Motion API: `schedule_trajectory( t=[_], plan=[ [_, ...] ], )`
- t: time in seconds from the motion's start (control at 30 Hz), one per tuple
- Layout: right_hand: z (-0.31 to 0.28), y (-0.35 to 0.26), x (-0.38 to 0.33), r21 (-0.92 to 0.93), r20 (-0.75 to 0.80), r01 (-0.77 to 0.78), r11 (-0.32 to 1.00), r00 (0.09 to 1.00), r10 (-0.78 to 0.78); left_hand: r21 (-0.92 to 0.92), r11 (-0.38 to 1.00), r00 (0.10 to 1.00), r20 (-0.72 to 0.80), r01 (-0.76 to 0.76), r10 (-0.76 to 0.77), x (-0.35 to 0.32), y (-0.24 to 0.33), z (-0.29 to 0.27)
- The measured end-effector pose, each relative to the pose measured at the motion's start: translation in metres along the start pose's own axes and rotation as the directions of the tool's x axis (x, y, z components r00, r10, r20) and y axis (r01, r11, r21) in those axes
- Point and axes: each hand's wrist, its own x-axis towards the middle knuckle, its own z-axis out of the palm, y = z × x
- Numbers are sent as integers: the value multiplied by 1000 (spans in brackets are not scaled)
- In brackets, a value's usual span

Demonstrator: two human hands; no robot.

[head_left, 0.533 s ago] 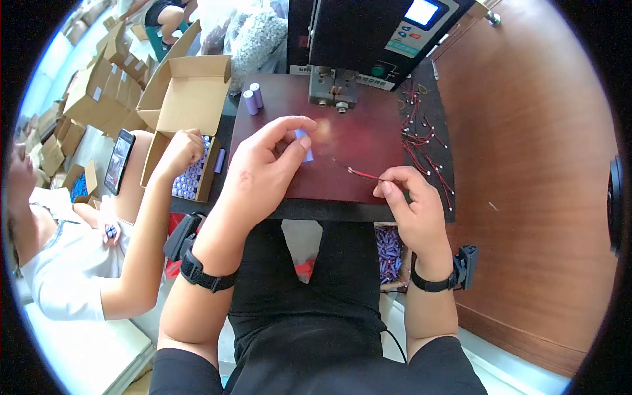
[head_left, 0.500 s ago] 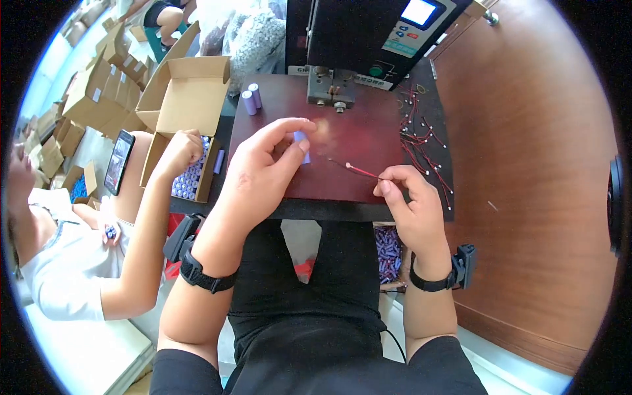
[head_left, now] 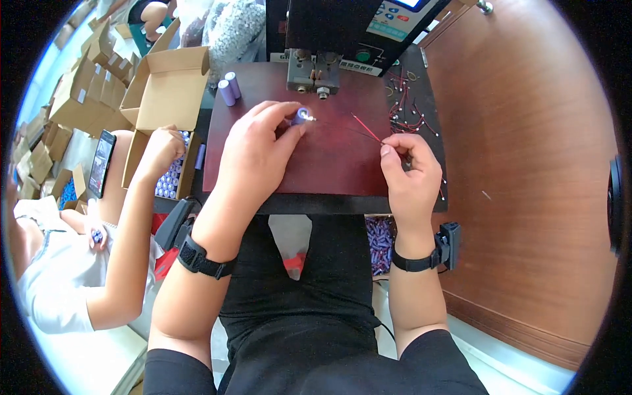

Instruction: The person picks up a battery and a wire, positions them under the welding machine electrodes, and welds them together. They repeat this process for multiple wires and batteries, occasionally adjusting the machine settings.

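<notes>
My left hand [head_left: 257, 145] is closed around a purple cylindrical battery cell [head_left: 302, 117], its end tilted up and a small shiny piece showing there. Between the thumb and fingers of my right hand [head_left: 411, 164] is a pair of thin wires [head_left: 367, 128], one red and one dark. The red end points up and free; the dark one runs toward the cell's tip, but contact is unclear. Both hands are over a dark red board [head_left: 263, 181], just in front of the metal electrode head [head_left: 312, 74] of a black spot welder [head_left: 342, 33].
Two purple cells [head_left: 229, 89] stand at the board's far left. Red and black wires [head_left: 411, 112] lie to the right. At left, a co-worker's hand [head_left: 164, 148] reaches into a cardboard box [head_left: 130, 161] of cells. A box of purple pieces [head_left: 380, 245] sits below the table edge.
The cell in my left hand has turned so that its end shows. My right hand has brought the wires farther up, and the red end now points away from me. The view has shifted slightly.
</notes>
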Motion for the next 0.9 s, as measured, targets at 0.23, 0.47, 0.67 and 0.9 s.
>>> schedule_trajectory(
  t=[0.23,0.47,0.67,0.9],
  plan=[
    [12,4,11,-9,-64,-38,999,997,38,41,999,996,-86,11,-8,12,-7,10],
    [18,12,16,55,-112,-91,994,989,97,66,998,998,-64,12,-7,16,-7,11],
    [21,10,19,0,-105,-77,997,992,77,114,993,997,-66,-26,33,16,-8,10],
    [25,11,17,-37,-108,-61,997,993,56,104,994,996,-86,-20,29,14,-12,11]
  ],
)
